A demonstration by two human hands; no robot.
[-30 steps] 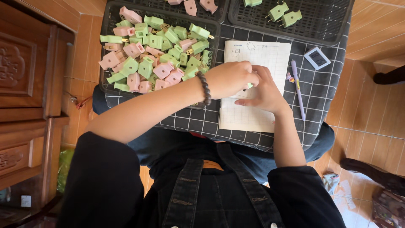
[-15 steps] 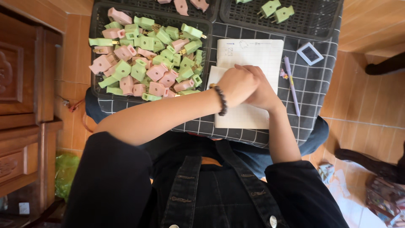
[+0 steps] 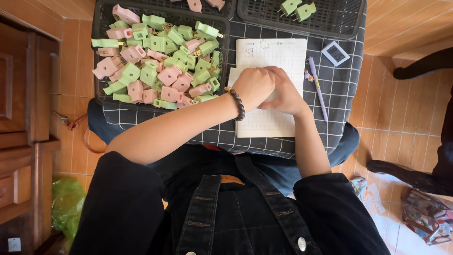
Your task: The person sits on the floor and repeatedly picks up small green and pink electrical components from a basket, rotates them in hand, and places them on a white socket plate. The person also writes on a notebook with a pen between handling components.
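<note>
My left hand (image 3: 255,86), with a dark bead bracelet (image 3: 239,104) on the wrist, is curled into a fist over a white grid notebook (image 3: 278,52). My right hand (image 3: 284,94) presses against it from the right, fingers curled too. Whatever lies between the two hands is hidden. Just left of the hands, a black mesh basket (image 3: 100,89) holds several pink and green plastic plug pieces (image 3: 160,71).
The notebook lies on a dark checked cloth (image 3: 349,94) over my lap. A lilac pen (image 3: 317,87) and a small white square gadget (image 3: 335,53) lie right of it. A second black basket (image 3: 339,23) holds green pieces (image 3: 297,8). Wooden furniture (image 3: 23,118) stands left.
Both hands have stayed pressed together over the notebook, working slightly. A bit of green showed between them a second ago and is hidden now. The camera view shifted a little.
</note>
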